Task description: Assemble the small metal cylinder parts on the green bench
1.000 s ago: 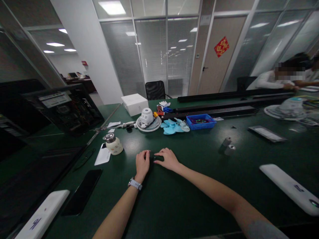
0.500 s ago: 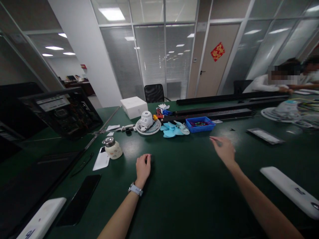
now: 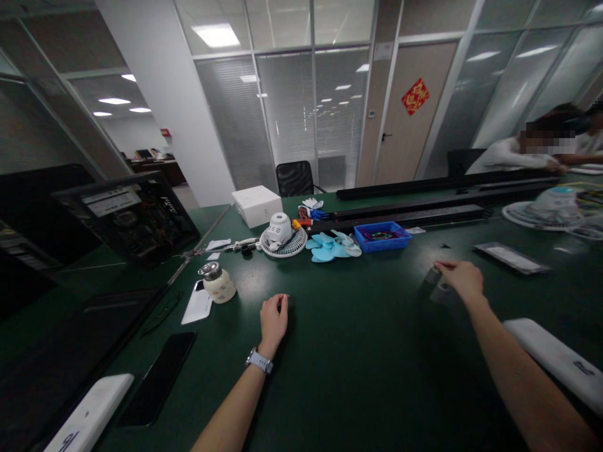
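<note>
My left hand [image 3: 274, 323], with a watch at its wrist, rests on the green table [image 3: 348, 351], fingers curled and pressed together; whatever it may hold is hidden. Farther right, my right hand [image 3: 459, 277] is pinched at the fingertips over the table. Below those fingertips is a small, see-through, blurred thing [image 3: 441, 287] that I cannot make out. Beyond my hands lie light blue fan blades [image 3: 330, 246], a blue tray [image 3: 384, 245] holding small coloured parts, and a white fan housing [image 3: 279, 232] on its round grille.
A cream jar [image 3: 220, 285] and a black phone [image 3: 157, 376] are at the left, near an opened computer case [image 3: 129, 216]. A white box [image 3: 257, 205] stands at the back. Long black rails [image 3: 414, 213] and a white device [image 3: 556, 358] lie at the right. People sit at the far right.
My right hand has moved to the right, and its fingertips have come together; the see-through thing now shows below them. My left hand has stayed nearly in place. The view has shifted slightly.
</note>
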Motion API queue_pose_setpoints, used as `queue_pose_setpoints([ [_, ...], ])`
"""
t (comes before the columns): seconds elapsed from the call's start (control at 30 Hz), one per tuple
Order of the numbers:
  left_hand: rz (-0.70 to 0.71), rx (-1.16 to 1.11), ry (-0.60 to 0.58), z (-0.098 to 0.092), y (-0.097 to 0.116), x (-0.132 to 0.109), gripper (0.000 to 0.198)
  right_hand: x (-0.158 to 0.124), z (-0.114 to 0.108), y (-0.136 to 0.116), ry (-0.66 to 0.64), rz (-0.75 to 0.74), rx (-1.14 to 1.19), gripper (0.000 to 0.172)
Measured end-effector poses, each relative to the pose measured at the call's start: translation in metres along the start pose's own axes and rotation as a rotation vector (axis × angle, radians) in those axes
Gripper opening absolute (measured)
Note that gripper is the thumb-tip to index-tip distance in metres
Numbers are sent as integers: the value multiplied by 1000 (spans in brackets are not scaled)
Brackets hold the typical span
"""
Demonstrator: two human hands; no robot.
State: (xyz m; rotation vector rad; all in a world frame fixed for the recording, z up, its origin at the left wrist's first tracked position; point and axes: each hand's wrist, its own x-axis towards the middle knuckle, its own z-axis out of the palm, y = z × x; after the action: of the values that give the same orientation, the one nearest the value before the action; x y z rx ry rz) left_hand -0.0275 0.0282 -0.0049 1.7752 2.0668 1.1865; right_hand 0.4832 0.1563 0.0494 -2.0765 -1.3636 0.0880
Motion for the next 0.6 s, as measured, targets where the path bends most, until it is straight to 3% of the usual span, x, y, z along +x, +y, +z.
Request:
queue_pose_setpoints([
  [0.3, -8, 8, -22, -1, 2, -1, 40, -4, -11, -10, -101, 102, 28, 26],
  [0.37, -6, 7, -19, -1, 3, -1, 40, -12, -13, -12, -50, 97, 69, 34],
  [0.5, -2, -2, -11, -1, 3, -2, 39, -45, -5, -3, 186, 100, 185, 56],
  [0.6, 6, 10, -12, -1, 4, -2, 38, -69, 10, 13, 95, -14, 186, 57],
])
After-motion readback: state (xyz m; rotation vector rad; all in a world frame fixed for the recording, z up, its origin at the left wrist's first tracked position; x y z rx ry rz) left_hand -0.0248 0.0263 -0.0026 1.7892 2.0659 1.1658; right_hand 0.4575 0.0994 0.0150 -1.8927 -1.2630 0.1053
